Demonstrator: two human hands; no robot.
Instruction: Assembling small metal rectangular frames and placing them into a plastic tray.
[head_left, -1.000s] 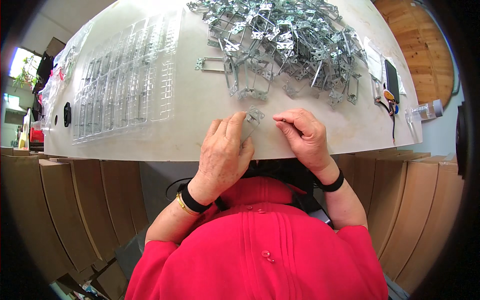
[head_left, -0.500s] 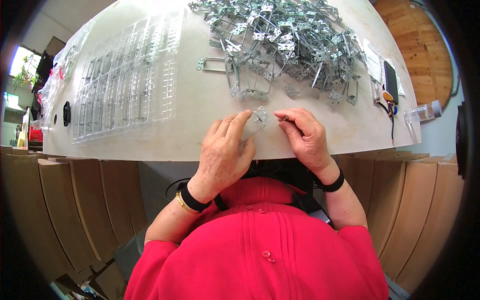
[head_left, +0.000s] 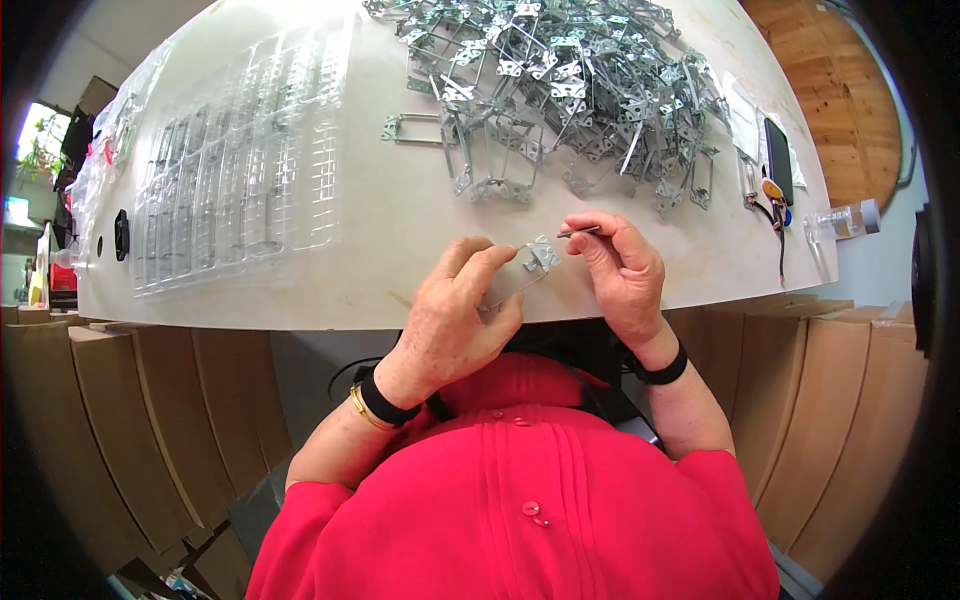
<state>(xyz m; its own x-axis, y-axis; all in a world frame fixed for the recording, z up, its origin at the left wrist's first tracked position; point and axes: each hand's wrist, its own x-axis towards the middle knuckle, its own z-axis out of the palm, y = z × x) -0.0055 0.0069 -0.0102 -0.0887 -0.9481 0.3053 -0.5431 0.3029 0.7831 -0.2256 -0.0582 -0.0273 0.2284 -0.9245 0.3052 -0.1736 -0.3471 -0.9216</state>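
Observation:
Between the fingers and thumb of my left hand (head_left: pixel 455 305) sits a metal bracket (head_left: pixel 541 254), a flat plate with holes joined to thin rods. The plate end sticks out past my fingertips toward the right; the other end is partly hidden by my fingers. My right hand (head_left: pixel 622 265) pinches a small thin dark metal piece (head_left: pixel 580 232) between thumb and forefinger, its tip pointing left, close to the bracket's plate but apart from it. Beyond both hands lies a large heap of similar metal brackets (head_left: pixel 570 90); one bracket (head_left: pixel 412 128) lies at its left edge.
Clear plastic trays (head_left: pixel 240 170) with metal parts cover the table's left side. At right are a dark phone (head_left: pixel 778 160), a small yellow-and-black tool (head_left: pixel 772 190) and a clear plastic bottle (head_left: pixel 850 222). Cardboard boxes (head_left: pixel 140 420) stand below the table edge on both sides.
The bracket has turned in my left hand, its plate now further right and lower. My right hand has lifted the thin piece slightly, and more of it shows. The view has shifted a little.

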